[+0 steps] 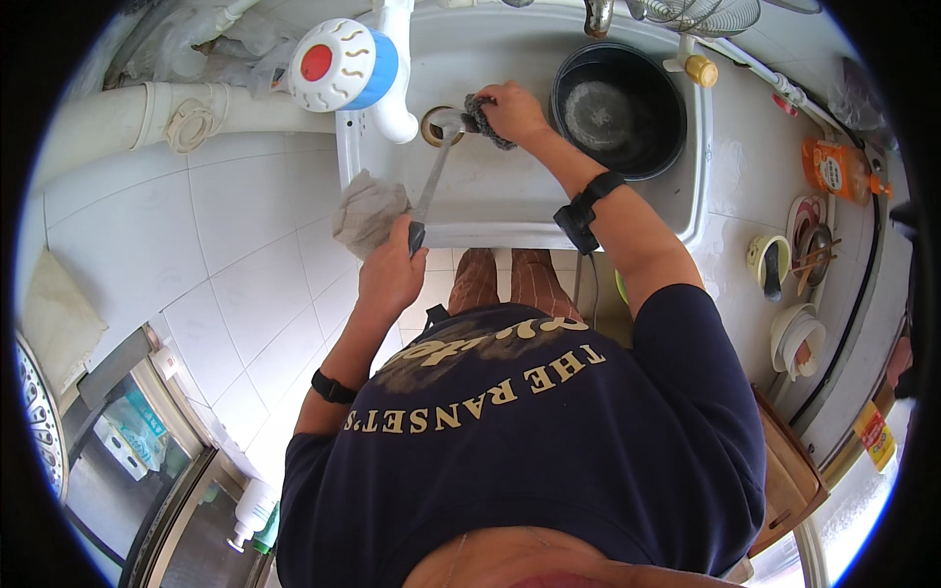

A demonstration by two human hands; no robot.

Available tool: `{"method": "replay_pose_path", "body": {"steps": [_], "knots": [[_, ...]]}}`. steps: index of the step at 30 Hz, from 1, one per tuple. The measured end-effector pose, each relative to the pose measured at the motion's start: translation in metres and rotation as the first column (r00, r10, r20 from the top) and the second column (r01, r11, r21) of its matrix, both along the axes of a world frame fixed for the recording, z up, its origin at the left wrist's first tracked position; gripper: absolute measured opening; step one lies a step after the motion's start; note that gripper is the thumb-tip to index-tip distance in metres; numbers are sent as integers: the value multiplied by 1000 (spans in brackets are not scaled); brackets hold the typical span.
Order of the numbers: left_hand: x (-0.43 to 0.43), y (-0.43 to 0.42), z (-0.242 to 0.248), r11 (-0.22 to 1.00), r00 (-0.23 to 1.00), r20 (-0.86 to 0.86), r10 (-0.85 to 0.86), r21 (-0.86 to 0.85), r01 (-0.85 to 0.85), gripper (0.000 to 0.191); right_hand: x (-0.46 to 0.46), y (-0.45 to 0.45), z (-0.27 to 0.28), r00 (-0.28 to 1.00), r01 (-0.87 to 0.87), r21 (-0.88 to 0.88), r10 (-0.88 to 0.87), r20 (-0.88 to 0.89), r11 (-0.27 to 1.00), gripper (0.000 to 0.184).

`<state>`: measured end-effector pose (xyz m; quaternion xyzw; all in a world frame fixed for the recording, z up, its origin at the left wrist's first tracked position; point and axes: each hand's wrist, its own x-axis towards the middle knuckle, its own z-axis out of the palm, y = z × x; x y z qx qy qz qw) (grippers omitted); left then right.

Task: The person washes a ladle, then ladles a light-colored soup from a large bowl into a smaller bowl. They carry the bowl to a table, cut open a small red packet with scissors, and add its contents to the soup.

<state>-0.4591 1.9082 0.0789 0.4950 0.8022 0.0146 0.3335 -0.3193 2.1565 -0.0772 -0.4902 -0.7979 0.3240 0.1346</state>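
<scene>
My left hand is closed around the dark handle of a long metal utensil, probably a ladle or spatula. Its far end reaches over the drain opening of the white sink. My right hand presses a dark scouring pad against the utensil's head, which is partly hidden. Right of that hand, a black round basin with some water stands in the sink. A greyish cloth hangs over the sink's left front corner, beside my left hand.
A white, blue and red plumbing fitting overhangs the sink at the left. A metal tap and a wire strainer are at the back. On the right are an orange bottle, a cup and stacked bowls.
</scene>
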Motion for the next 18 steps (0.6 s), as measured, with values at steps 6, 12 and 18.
{"method": "replay_pose_path", "body": {"steps": [6,12,18], "knots": [[-18,12,-11,838,579,611,540,-324,-439,31,23,-3,3,800,31,-940,-573,-180,340,22],[-8,35,-11,632,-45,803,595,-501,-591,38,35,-30,30,657,-252,-963,-714,-240,92,26],[3,44,-16,624,-349,776,526,-631,-461,40,44,-66,51,709,-258,-966,-673,-212,33,27]]}}
